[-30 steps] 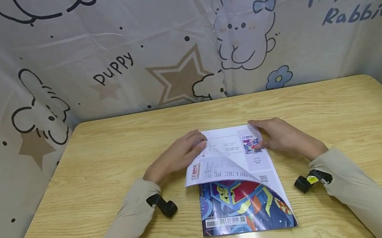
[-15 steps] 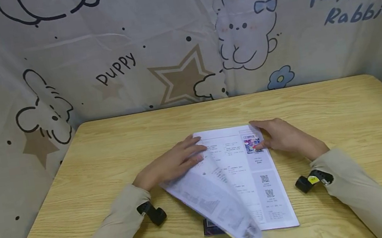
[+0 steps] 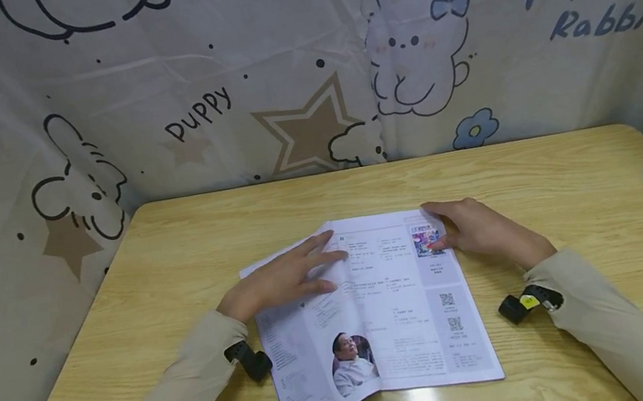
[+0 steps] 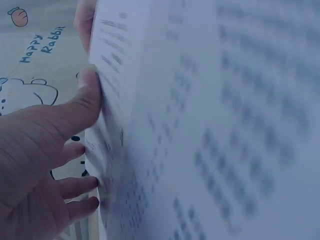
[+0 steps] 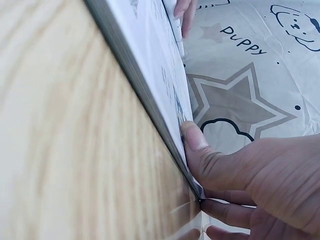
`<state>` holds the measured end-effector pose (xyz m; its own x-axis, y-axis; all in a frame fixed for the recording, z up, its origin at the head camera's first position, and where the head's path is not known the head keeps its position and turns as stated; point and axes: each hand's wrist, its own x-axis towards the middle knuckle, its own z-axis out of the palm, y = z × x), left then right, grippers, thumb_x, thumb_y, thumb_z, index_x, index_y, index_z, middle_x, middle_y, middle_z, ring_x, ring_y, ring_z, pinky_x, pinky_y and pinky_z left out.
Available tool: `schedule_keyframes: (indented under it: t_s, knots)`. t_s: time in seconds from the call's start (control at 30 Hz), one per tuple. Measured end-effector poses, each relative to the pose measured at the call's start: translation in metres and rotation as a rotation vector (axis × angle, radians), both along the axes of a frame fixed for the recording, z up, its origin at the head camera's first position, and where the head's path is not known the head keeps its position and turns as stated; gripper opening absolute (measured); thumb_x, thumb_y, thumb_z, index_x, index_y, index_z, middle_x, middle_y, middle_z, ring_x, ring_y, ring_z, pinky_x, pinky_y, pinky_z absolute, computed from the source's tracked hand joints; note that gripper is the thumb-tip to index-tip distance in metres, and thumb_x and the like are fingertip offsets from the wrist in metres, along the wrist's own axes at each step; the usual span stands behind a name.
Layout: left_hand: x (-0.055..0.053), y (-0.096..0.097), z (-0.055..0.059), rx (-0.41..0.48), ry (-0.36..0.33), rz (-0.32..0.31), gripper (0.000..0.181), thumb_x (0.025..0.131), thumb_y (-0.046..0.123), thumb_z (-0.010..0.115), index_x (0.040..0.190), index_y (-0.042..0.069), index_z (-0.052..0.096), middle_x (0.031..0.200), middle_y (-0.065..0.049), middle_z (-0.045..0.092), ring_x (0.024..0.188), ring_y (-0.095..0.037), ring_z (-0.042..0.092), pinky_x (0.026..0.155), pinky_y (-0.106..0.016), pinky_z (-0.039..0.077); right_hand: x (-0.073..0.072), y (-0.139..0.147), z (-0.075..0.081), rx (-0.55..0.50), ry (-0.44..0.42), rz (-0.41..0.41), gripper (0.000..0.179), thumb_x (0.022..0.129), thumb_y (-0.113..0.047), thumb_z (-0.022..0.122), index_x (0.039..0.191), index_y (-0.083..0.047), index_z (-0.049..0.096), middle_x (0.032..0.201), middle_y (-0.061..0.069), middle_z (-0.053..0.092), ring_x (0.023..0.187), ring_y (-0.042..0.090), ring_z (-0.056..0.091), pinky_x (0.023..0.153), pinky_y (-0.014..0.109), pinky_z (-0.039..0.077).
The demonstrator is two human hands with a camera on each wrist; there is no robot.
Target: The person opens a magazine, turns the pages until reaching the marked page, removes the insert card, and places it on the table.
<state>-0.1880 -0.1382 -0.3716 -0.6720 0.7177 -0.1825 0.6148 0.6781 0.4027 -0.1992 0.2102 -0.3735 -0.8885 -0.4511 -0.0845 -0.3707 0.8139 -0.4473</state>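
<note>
A magazine lies opened on the wooden table, its left page tilted and raised along the bottom. Text fills both pages; a round-edged photo of a person sits low on the left one. My left hand rests across the upper left page near the fold, fingers spread and fairly straight. In the left wrist view its thumb and fingertips meet the paper. At the upper right corner, my right hand pinches the magazine. The right wrist view has that thumb on the page and the fingers at the edge below.
The wooden table extends around the magazine, its back edge against a hanging cloth printed with cartoon animals and stars. A black strap-on device sits on the left wrist, another device on the right.
The lifted page has swung over to the left and opened out, covering the colourful cover below. My left hand has shifted left and its fingers spread. The right hand has stayed at the corner.
</note>
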Motion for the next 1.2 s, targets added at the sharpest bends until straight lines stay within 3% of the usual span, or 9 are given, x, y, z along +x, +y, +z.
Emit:
schedule_keyframes:
  t_s: [0.23, 0.33, 0.47, 0.63, 0.8, 1.0, 1.2]
  knots:
    - [-0.003, -0.004, 0.009, -0.025, -0.040, -0.003, 0.052, 0.097, 0.038, 0.055, 0.146, 0.023, 0.044, 0.161, -0.009, 0.012, 0.142, -0.031, 0.027, 0.112, -0.046, 0.030, 0.000, 0.000, 0.000, 0.001, 0.000, 0.003, 0.069, 0.086, -0.015, 0.074, 0.143, 0.003, 0.040, 0.143, 0.026, 0.044, 0.131, 0.044, 0.040, 0.106, 0.056, 0.033]
    - [-0.004, -0.005, 0.009, -0.017, -0.061, 0.025, 0.049, 0.097, 0.041, 0.053, 0.142, 0.022, 0.049, 0.160, -0.009, 0.015, 0.143, -0.032, 0.025, 0.114, -0.047, 0.026, 0.000, 0.000, -0.001, -0.003, 0.000, 0.001, 0.069, 0.086, -0.014, 0.074, 0.143, 0.003, 0.041, 0.143, 0.027, 0.044, 0.132, 0.044, 0.040, 0.107, 0.056, 0.033]
    - [-0.003, -0.008, 0.004, 0.002, -0.064, 0.057, 0.054, 0.091, 0.044, 0.061, 0.140, 0.023, 0.051, 0.160, -0.010, 0.019, 0.144, -0.034, 0.023, 0.114, -0.050, 0.023, -0.001, 0.001, -0.003, -0.006, 0.001, -0.007, 0.069, 0.085, -0.014, 0.075, 0.143, 0.003, 0.041, 0.143, 0.026, 0.044, 0.132, 0.043, 0.040, 0.107, 0.055, 0.033]
    - [0.000, -0.011, -0.006, 0.037, -0.041, 0.055, 0.073, 0.083, 0.044, 0.071, 0.146, 0.021, 0.042, 0.160, -0.013, 0.015, 0.146, -0.035, 0.013, 0.116, -0.052, 0.013, -0.002, 0.001, -0.004, -0.008, 0.004, -0.010, 0.069, 0.085, -0.015, 0.075, 0.143, 0.003, 0.042, 0.142, 0.025, 0.045, 0.132, 0.042, 0.041, 0.107, 0.055, 0.034]
    - [0.004, -0.009, -0.011, -0.004, -0.018, 0.054, 0.087, 0.084, 0.051, 0.067, 0.154, 0.019, 0.025, 0.161, -0.011, 0.006, 0.147, -0.032, 0.001, 0.117, -0.050, 0.002, -0.002, 0.000, -0.004, -0.008, -0.003, -0.006, 0.069, 0.085, -0.014, 0.074, 0.143, 0.003, 0.041, 0.143, 0.025, 0.044, 0.133, 0.043, 0.039, 0.107, 0.055, 0.033]
    - [0.008, 0.001, -0.009, -0.085, -0.013, 0.071, 0.091, 0.086, 0.062, 0.057, 0.155, 0.019, 0.016, 0.161, -0.008, 0.002, 0.147, -0.030, -0.004, 0.117, -0.052, -0.002, -0.003, 0.001, -0.003, -0.004, -0.009, -0.011, 0.069, 0.085, -0.012, 0.075, 0.143, 0.003, 0.041, 0.143, 0.025, 0.044, 0.133, 0.042, 0.039, 0.108, 0.054, 0.032]
    - [0.009, 0.009, -0.006, -0.122, -0.015, 0.077, 0.090, 0.088, 0.063, 0.054, 0.156, 0.018, 0.014, 0.161, -0.009, 0.000, 0.147, -0.031, -0.004, 0.116, -0.054, -0.002, -0.005, 0.003, -0.002, 0.003, 0.003, -0.015, 0.069, 0.083, -0.012, 0.076, 0.142, 0.004, 0.042, 0.143, 0.025, 0.045, 0.133, 0.042, 0.040, 0.107, 0.054, 0.034]
